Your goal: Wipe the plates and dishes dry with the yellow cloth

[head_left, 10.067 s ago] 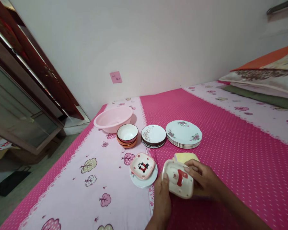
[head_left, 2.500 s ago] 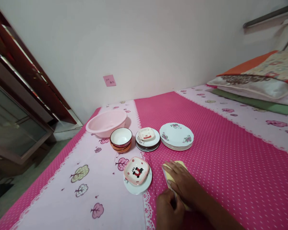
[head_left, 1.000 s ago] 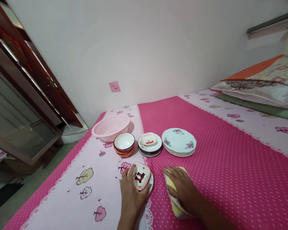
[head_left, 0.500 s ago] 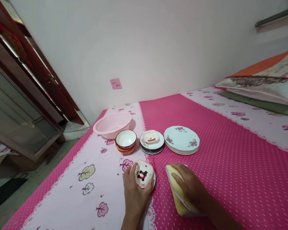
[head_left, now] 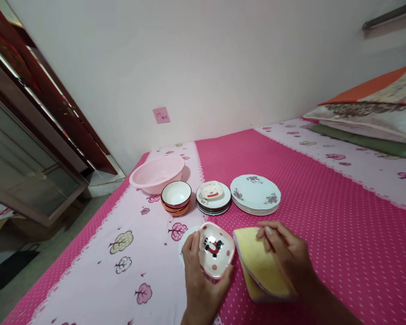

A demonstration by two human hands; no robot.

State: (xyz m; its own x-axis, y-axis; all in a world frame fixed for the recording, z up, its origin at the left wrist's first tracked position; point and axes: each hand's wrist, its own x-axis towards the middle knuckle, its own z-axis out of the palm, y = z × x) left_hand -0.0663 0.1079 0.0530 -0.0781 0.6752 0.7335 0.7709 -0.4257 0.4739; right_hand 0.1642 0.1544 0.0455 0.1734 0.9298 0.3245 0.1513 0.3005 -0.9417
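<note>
My left hand is closed around a small square dish with a pink rim, red dots and a cat drawing inside. The dish is tilted towards me above the bed, its fingers side partly hidden by my hand. Behind my left fingers, a pale round plate lies on the sheet, mostly covered. My right hand is over the right part of a folded yellow cloth, its fingers loosely bent and nothing visible between them. Whether its fingertips touch the cloth is unclear.
Beyond the hands stand stacked bowls, a stack of small plates topped by another square dish, and stacked flowered oval plates. A pink basin sits behind the bowls. Pillows lie far right.
My left hand has lifted the square dish off the round plate and moved it right, towards the cloth. My right hand has loosened from the cloth and shifted right.
</note>
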